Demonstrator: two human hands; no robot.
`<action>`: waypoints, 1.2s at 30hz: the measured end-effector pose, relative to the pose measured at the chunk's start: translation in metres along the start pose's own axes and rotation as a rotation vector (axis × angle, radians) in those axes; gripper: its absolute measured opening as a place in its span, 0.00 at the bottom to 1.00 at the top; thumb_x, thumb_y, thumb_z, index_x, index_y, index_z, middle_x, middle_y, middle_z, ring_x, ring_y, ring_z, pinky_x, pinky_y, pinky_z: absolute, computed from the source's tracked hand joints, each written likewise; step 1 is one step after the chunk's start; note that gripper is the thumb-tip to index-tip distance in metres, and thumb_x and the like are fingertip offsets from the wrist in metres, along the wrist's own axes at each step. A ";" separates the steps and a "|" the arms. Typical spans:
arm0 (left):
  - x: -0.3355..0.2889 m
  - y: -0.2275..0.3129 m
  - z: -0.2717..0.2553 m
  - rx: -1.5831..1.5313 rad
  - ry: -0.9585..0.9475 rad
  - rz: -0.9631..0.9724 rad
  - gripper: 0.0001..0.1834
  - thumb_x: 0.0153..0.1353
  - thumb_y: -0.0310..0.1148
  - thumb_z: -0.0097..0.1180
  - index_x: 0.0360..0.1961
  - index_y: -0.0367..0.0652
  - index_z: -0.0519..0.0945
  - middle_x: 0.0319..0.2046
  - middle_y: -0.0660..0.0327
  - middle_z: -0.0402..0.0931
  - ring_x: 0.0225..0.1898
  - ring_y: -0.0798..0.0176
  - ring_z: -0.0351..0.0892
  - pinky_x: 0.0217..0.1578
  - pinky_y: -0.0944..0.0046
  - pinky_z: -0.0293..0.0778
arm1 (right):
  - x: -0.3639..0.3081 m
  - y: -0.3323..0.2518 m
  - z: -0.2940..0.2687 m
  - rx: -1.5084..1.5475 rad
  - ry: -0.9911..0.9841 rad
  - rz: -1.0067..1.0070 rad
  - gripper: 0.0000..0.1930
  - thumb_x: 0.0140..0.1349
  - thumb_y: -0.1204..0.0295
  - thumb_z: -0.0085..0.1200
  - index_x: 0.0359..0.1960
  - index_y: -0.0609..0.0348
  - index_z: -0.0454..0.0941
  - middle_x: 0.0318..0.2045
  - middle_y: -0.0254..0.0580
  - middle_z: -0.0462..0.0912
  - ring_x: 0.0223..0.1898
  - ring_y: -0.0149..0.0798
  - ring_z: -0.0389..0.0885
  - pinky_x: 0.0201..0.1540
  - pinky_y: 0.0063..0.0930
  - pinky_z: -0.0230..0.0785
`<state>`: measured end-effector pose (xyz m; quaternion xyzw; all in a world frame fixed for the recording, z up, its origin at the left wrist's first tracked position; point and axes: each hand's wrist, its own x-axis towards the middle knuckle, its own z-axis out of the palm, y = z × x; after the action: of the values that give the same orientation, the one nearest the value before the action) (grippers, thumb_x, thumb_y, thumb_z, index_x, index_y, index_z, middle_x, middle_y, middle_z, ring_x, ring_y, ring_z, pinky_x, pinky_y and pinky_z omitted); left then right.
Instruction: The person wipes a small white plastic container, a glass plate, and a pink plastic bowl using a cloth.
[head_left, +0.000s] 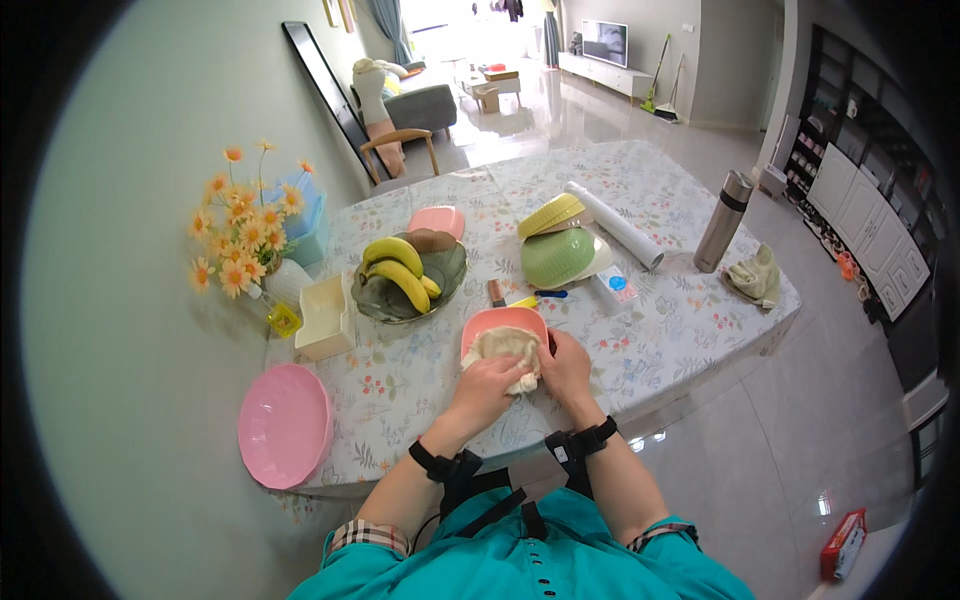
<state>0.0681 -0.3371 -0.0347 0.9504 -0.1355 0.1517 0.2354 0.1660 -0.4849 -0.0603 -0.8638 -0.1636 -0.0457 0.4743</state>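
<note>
A square-sided pink bowl is in front of me at the near part of the table. Bunched inside it is a cream cloth, part of which hangs over the near rim. My left hand presses its curled fingers into this cloth. On the bowl's right side, my right hand grips the wall, with some fingers hidden behind it. Just beyond the bowl lie a small brown object and a yellow-and-blue tool whose kind I cannot make out.
Left of the bowl, bananas rest on a dark leaf-shaped plate, near a cream box and a pink basin. Stacked green and yellow baskets, a white roll, a steel flask and a greenish cloth lie farther right.
</note>
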 end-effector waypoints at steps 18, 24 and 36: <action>-0.016 0.016 -0.018 0.085 -0.074 0.096 0.21 0.54 0.31 0.63 0.51 0.41 0.80 0.51 0.53 0.79 0.55 0.49 0.77 0.55 0.54 0.73 | -0.004 0.016 -0.020 0.532 -0.055 -0.142 0.25 0.68 0.71 0.40 0.68 0.48 0.67 0.55 0.54 0.78 0.56 0.45 0.78 0.58 0.32 0.67; -0.007 0.014 -0.022 0.318 0.008 0.033 0.21 0.62 0.39 0.56 0.53 0.36 0.77 0.55 0.46 0.75 0.57 0.45 0.74 0.60 0.53 0.69 | -0.007 0.014 -0.021 0.427 -0.088 -0.156 0.25 0.69 0.67 0.43 0.69 0.44 0.65 0.37 0.53 0.83 0.35 0.42 0.82 0.43 0.33 0.72; 0.056 0.001 0.033 -0.063 -0.029 0.060 0.23 0.66 0.37 0.50 0.60 0.37 0.71 0.61 0.43 0.69 0.63 0.42 0.68 0.62 0.53 0.65 | -0.005 0.010 -0.025 0.404 -0.044 -0.075 0.24 0.73 0.61 0.41 0.69 0.48 0.64 0.45 0.58 0.83 0.46 0.50 0.83 0.49 0.36 0.72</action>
<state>0.1270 -0.3648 -0.0424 0.9401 -0.1718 0.1406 0.2586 0.1663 -0.5118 -0.0559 -0.7453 -0.2115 -0.0107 0.6322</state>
